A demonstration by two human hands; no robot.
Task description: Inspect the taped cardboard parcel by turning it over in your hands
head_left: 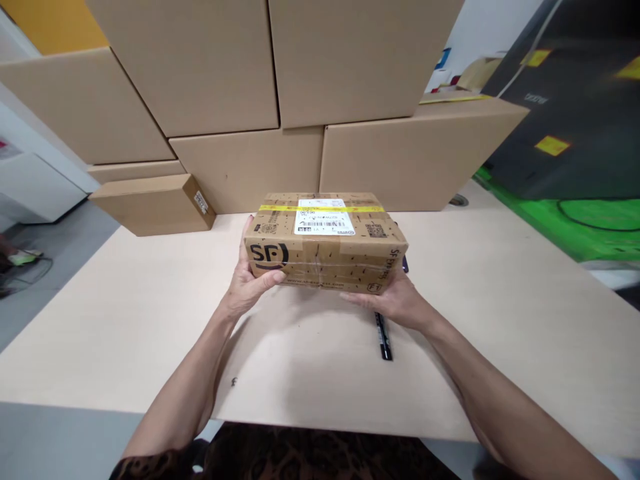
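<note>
A taped cardboard parcel with printed SF lettering is held up above the table. On its top are a white shipping label and a strip of yellow tape. My left hand grips its left side, thumb across the front face. At the lower right corner, my right hand is closed on the box, with its thumb along the bottom front edge and the other fingers hidden behind or beneath. A black marker-like stick lies on the table below my right hand, its far end covered.
Large cardboard boxes are stacked along the back of the pale table. A smaller flat box stands at the back left. To the right are a dark panel with yellow stickers and a green surface with a black cable.
</note>
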